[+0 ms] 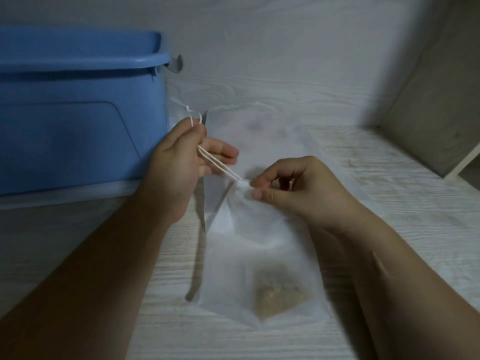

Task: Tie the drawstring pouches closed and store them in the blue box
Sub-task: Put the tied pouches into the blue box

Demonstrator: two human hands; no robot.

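Note:
A white translucent drawstring pouch (255, 258) hangs over the table, with brown contents showing in its lower corner. Its neck is gathered tight. My left hand (181, 162) pinches the white drawstring (220, 166) between thumb and forefinger and holds it taut up and to the left; the knotted cord end sticks out above the fingers. My right hand (293, 189) pinches the gathered neck of the pouch. A second pouch (259, 128) lies flat behind, partly hidden. The blue box (78, 113) stands at the left, its inside hidden from view.
The surface is a pale wood-grain table (389, 178). A white wall runs behind it. A beige panel (436, 100) stands at the right. A small grey hook or bracket (176, 64) shows behind the box corner.

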